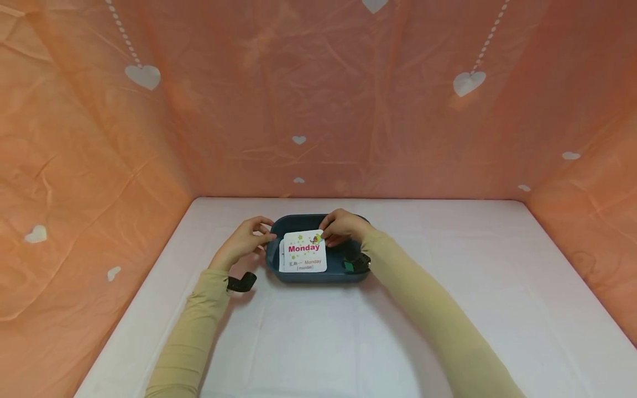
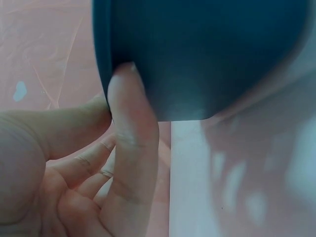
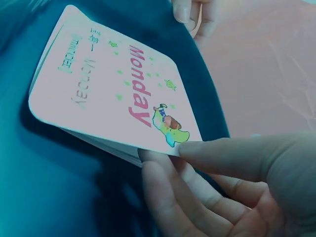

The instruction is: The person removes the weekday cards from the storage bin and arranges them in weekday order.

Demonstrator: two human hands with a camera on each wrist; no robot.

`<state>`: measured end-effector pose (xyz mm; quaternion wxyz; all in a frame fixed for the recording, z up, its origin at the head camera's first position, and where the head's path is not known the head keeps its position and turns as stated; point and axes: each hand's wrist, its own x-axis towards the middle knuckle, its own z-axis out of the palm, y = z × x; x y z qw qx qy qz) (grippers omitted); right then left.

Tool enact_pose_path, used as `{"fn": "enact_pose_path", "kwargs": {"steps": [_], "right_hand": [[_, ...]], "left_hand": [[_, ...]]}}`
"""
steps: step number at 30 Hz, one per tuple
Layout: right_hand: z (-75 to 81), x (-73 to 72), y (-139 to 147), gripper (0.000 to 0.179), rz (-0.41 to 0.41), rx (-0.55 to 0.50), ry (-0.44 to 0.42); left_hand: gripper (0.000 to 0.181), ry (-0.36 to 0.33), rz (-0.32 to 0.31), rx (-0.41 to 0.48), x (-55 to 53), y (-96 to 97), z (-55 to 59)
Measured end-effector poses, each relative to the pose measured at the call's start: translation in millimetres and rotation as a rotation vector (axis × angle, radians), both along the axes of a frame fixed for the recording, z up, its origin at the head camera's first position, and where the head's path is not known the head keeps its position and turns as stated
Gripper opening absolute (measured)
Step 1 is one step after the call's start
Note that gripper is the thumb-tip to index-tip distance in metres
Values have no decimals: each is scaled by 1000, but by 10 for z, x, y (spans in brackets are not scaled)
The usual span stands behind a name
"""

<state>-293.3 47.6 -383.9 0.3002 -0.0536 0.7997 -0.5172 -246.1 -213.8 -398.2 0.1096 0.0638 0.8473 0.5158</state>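
A dark blue oval basin [image 1: 298,278] stands on the white table. My left hand [image 1: 247,241] pinches its left rim; in the left wrist view the thumb and index finger [image 2: 132,108] lie on either side of the wall. Inside the basin my right hand [image 1: 344,225] pinches the upper right corner of a white flashcard [image 3: 106,74] printed "Monday", with a small cartoon figure and green stars. The thumb is on top and the fingers are below. More cards [image 3: 106,147] lie under it, their edges showing in the right wrist view.
The white table [image 1: 308,342] spreads around the basin. Orange-pink cloth walls [image 1: 348,110] with pale hearts rise behind and at both sides. A black wrist camera [image 1: 242,282] sits on the left wrist, another [image 1: 359,263] on the right overlaps the basin.
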Motion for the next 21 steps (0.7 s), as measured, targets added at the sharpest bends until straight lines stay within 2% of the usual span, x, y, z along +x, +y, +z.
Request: {"fn": "enact_pose_path", "kwargs": {"steps": [7,17,21], "right_hand": [[47,-36,96,23,-19,-36,34],[282,-18,426,27,-44,-155,63],[350,-40,597,31,-71,-164,91]], "left_hand": [[39,7,-2,-4,7,6,6],[39,25,-20,-12,-4,5,-8],[40,19,-24,-10,13,-14,1]]}}
